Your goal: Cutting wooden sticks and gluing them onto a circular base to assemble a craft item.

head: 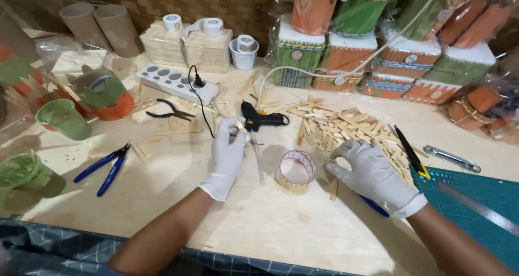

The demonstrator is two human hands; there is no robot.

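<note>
Left hand (228, 153) has its fingers pinched on a small wooden stick by the black glue gun (258, 119); right hand (373, 174) rests spread, empty, on the stick pile (346, 127) — I'd keep the tape ring (296, 172) steady on the counter (259, 222) and glue sparingly.

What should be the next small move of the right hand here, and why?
Probably the right hand should pick one wooden stick from the pile it already rests on and bring it to the tape ring. The ring already has sticks along its lower side, and the left hand is at the black glue gun, so a fresh stick seems the missing piece.
</note>
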